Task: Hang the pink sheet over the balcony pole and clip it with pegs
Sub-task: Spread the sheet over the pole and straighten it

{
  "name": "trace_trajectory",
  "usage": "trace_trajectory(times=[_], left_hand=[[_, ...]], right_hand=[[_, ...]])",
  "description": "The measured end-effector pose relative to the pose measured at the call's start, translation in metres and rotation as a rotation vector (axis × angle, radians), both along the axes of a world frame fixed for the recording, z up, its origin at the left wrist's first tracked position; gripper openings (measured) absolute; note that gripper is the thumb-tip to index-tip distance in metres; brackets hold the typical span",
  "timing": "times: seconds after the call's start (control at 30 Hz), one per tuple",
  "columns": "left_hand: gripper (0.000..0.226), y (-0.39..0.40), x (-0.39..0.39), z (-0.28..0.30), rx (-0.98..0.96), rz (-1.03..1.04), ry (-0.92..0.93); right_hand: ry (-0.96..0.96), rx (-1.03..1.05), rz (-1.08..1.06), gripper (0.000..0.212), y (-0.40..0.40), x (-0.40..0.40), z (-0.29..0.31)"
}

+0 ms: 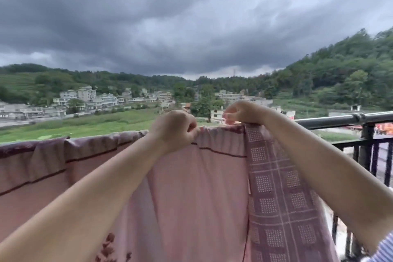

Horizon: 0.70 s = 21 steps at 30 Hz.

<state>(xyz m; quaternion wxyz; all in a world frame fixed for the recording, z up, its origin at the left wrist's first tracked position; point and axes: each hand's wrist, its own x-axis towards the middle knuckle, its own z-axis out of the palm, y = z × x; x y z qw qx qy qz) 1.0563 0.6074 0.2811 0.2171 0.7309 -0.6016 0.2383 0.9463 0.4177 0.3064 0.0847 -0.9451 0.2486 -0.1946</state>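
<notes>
The pink sheet (191,187) hangs over the balcony pole (331,121), draped from the far left to the middle of the view. A checked purple strip of its other side (270,187) hangs at the sheet's right edge. My left hand (174,128) grips the sheet's top fold on the pole, fingers curled round the cloth. My right hand (240,112) pinches the top right corner of the sheet at the pole. I cannot tell whether a peg sits between its fingers. No peg shows plainly anywhere.
The bare dark metal pole runs on to the right with a joint (359,116), above black railing bars (370,155). Beyond lie green fields, village houses, wooded hills and a dark cloudy sky.
</notes>
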Motion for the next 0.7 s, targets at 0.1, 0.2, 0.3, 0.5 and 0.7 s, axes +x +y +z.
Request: trace_trajectory(times=[0.1,0.2,0.3,0.5,0.7], left_hand=[[0.028,-0.01,-0.008,-0.014,-0.06,0.066,-0.116],[0.027,-0.014,-0.015,-0.026,-0.138,0.148,-0.194],[0.019,-0.016,-0.025,-0.034,-0.145,0.217,-0.253],[0.018,-0.019,-0.026,-0.036,-0.154,0.242,-0.239],[0.018,-0.027,-0.037,-0.015,-0.117,0.227,-0.197]], right_hand=[[-0.284,-0.074,-0.019,0.029,0.016,-0.04,-0.015],[-0.393,-0.291,-0.22,0.065,0.034,-0.075,-0.06],[-0.203,-0.211,-0.496,0.095,0.055,-0.078,-0.115],[-0.435,0.106,-0.604,0.016,0.032,-0.082,-0.124],[-0.721,0.094,-0.649,0.027,-0.01,-0.146,-0.049]])
